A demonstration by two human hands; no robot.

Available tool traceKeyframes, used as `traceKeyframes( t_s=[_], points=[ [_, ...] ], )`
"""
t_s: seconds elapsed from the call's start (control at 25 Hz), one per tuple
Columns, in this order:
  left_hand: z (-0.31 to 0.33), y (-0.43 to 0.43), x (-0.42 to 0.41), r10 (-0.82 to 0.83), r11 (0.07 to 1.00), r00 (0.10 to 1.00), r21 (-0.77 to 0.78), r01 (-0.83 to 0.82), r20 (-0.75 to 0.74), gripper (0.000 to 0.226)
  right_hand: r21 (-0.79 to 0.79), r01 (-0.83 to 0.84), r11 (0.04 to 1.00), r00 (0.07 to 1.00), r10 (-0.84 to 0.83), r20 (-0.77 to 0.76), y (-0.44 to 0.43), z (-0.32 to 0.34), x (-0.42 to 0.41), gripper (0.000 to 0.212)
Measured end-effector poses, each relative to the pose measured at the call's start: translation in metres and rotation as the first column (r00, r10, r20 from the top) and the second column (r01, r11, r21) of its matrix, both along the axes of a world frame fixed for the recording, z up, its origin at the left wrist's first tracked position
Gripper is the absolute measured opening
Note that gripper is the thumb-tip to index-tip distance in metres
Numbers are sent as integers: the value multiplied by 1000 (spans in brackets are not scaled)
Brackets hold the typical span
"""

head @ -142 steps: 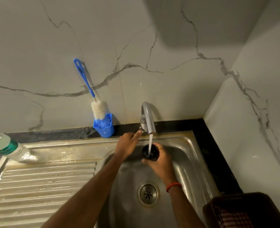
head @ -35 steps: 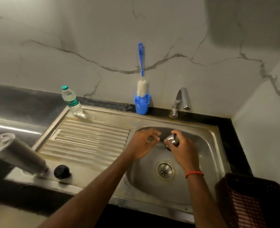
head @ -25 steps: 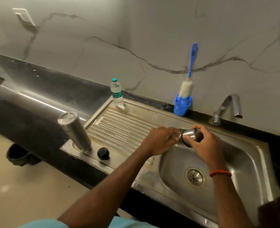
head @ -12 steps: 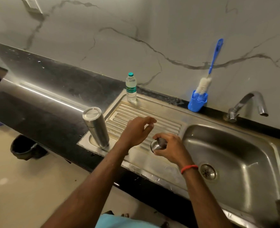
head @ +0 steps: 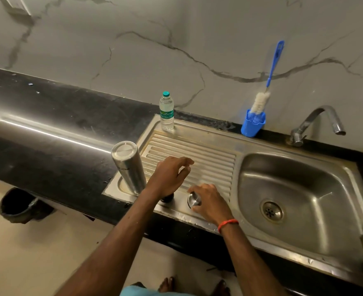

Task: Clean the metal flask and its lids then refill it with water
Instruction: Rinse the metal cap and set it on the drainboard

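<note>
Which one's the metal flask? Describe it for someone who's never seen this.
Find the steel sink's ribbed drainboard. At its near left corner stands the metal flask, a tall plain steel cylinder. Unlike the clear green-capped plastic bottle at the far corner, it is opaque metal.

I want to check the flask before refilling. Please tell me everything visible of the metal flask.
The metal flask is a cylinder of brushed steel with dark lettering that reads upside down. It stands with a closed flat end up, on the front left corner of the drainboard. The left hand hovers close beside it; no fingers hold it.
</note>
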State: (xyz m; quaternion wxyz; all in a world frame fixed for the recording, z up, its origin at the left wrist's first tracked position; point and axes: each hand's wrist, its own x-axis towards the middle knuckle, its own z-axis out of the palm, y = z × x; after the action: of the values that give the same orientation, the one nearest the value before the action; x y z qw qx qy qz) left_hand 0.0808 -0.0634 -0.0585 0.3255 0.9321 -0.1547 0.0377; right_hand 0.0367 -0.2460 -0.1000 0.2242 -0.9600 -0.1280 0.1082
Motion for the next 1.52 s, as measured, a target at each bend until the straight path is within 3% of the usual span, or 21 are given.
traceKeyframes(
  t_s=[0.32, 0.52, 0.8, 0.96, 1.28, 1.4, 1.52],
  points=[
    [1, 8, -2, -47, 999, 999, 19, 47, -28, 36, -103, -28, 994, 997, 35, 73, 16, -14, -8, 54],
    [3, 6, 1, -79, 996, 997, 27, 79, -12, 37, -102, -52, 993, 998, 56, 37, 11, -6, -7, 68],
    [29, -48, 10, -143, 987, 989, -67, 145, 44, 50, 16, 153, 988, 963, -153, 222, -48, 49, -2, 49],
    [46, -97, 11, -276, 960, 961, -49, 277, 35, 53, 50, 313, 948, 900, -313, 305, -98, 79, -4, 40],
    [74, -197, 19, -394, 919, 918, 16, 395, -43, 58, -3, 396, 918, 830, -356, 429, -197, 132, -12, 38],
    [93, -230, 18, -402, 915, 910, 73, 396, 105, 47, 50, 425, 904, 737, -377, 561, -231, 158, -15, 32],
    [97, -258, 18, -205, 940, 914, -191, 284, 351, 32, 277, 426, 862, 496, -478, 725, -248, 174, -12, 23]
  ],
)
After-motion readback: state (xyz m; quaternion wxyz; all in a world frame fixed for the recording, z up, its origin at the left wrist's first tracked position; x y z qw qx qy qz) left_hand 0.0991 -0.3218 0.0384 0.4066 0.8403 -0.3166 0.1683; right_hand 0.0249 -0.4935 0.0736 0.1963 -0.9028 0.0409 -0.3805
